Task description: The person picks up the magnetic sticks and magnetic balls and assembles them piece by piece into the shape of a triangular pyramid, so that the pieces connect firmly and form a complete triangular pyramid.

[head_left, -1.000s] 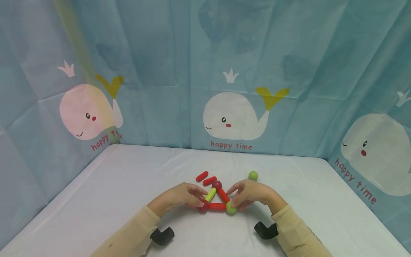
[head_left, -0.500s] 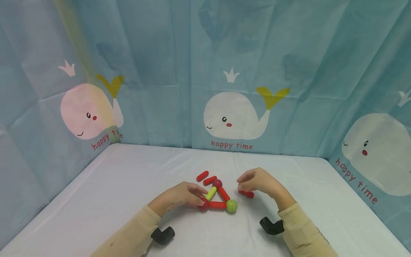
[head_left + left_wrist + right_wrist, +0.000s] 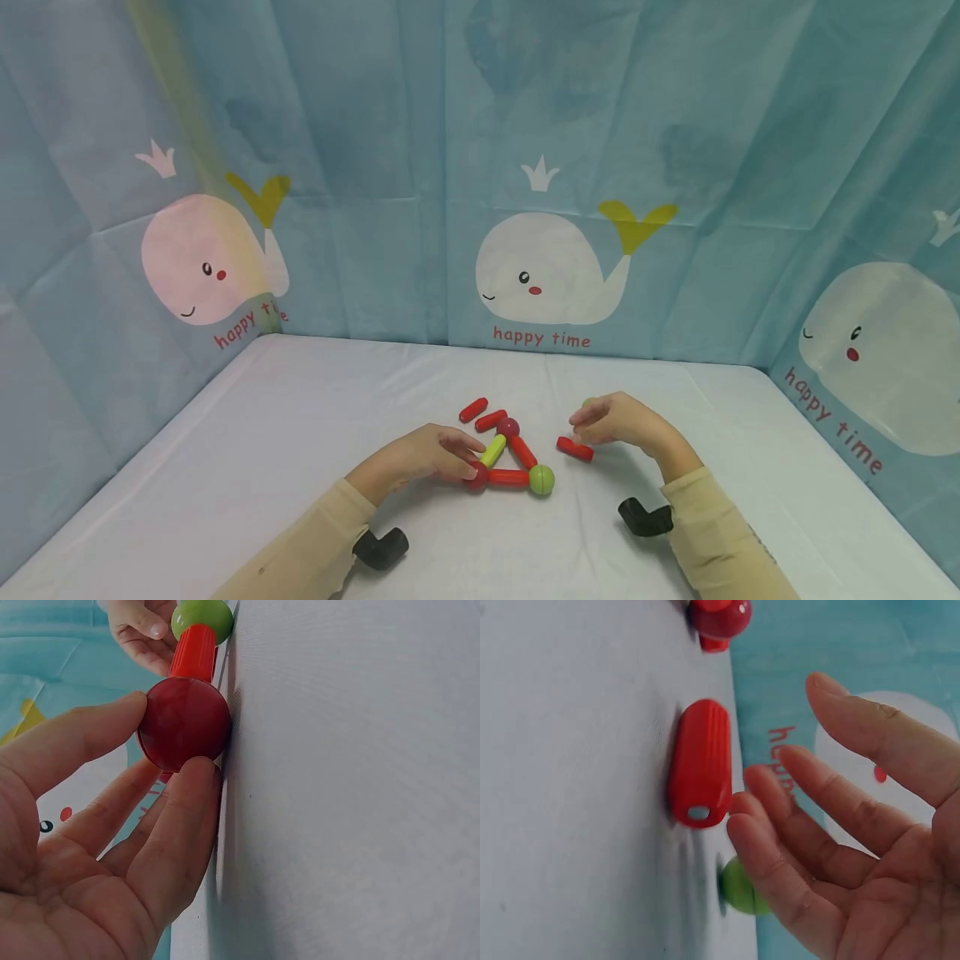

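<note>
Two bare hands work low over a white table [image 3: 337, 383]: the left hand [image 3: 438, 454] pinches a red ball [image 3: 184, 724] between thumb and fingers, while the right hand [image 3: 618, 423] has its fingers apart and holds nothing. Just under the right fingertips lies a loose red rod [image 3: 701, 765], flat on its side; whether a fingertip touches it, I cannot tell. The pinched ball forms the near left corner of a triangle lying on the table. From it, a base rod [image 3: 508, 477], red, runs to a green corner ball [image 3: 542, 480], a yellow-green rod [image 3: 492, 451] runs to a far red ball [image 3: 507, 427], and a red side rod [image 3: 522, 452] closes the shape. The step in hand appears to be steadying this triangle with the left while the right deals with the loose rod; picking that up would call for lowering the right fingers and closing them round it. Beyond the triangle lie two more red rods [image 3: 473, 410], one close against the far red ball. A second green ball [image 3: 742, 889] sits behind the right hand, mostly hidden in the head view, so that hand would get in the way of seeing it. Behind everything hangs a blue curtain [image 3: 375, 267] printed with whales.
</note>
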{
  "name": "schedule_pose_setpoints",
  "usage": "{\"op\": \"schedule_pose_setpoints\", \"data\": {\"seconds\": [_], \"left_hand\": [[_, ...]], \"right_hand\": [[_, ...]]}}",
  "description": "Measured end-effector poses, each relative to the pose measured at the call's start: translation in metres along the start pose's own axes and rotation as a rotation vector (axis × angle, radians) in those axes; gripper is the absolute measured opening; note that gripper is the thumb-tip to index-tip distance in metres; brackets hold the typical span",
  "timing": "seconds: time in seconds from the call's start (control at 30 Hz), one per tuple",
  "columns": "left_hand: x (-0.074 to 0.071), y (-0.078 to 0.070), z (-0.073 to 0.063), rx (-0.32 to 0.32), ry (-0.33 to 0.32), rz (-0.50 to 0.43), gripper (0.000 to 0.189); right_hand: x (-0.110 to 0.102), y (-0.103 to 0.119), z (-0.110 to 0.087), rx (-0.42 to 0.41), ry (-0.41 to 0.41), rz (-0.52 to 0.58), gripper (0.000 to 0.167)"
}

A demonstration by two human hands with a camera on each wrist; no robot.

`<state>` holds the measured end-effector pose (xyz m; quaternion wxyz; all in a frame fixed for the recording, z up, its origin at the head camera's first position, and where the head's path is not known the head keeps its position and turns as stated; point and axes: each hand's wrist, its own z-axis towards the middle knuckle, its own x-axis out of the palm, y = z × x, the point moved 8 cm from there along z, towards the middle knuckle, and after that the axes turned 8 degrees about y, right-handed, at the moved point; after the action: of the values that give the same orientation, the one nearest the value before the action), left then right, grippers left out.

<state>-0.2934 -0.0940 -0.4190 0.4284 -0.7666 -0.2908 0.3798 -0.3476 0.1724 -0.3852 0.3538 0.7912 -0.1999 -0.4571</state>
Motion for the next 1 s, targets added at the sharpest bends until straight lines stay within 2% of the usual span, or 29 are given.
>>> {"op": "schedule_pose_setpoints", "data": {"seconds": [0.2,0.47,0.8,1.0], "left_hand": [[0.0,0.0,0.0,-0.002,0.0,-0.001,0.039],[0.0,-0.001,0.0,0.005,0.002,-0.004,0.038],[0.001,-0.001,0.0,-0.001,0.002,0.002,0.037],[0.002,-0.001,0.0,-0.007,-0.001,0.001,0.037]], "right_hand": [[0.002,-0.01,0.005,0.018,0.031,-0.019,0.033],[0.004,-0.014,0.005,0.059,0.032,-0.037,0.031],[0.009,-0.017,0.007,0.051,0.029,-0.032,0.03],[0.01,-0.016,0.009,0.053,0.014,-0.075,0.024]]}}
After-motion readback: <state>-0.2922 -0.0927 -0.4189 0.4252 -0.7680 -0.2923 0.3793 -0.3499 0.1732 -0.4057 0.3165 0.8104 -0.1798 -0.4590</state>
